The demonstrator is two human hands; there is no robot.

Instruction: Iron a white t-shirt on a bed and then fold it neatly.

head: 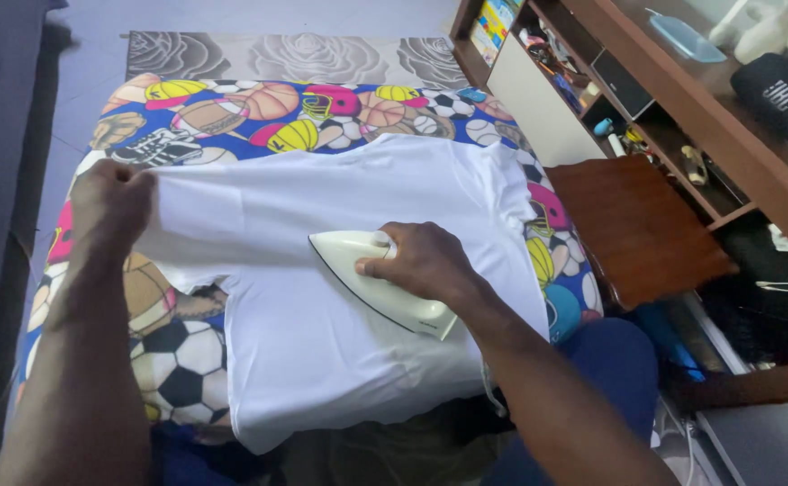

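On sports-print padding [187, 355]: white garment [322, 342], spread flat; right hand [421, 261] wrapped round the handle of a cream iron [371, 274], soleplate down mid-cloth; left hand [110, 202] clenched on the garment's edge (pulling it taut, apparently against creases); wooden shelf unit [673, 117] at right.

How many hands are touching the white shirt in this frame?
2. The left hand pinches the white shirt at its left edge, over the sports-print cover. The right hand grips the white iron resting on the shirt's middle, so only indirectly.
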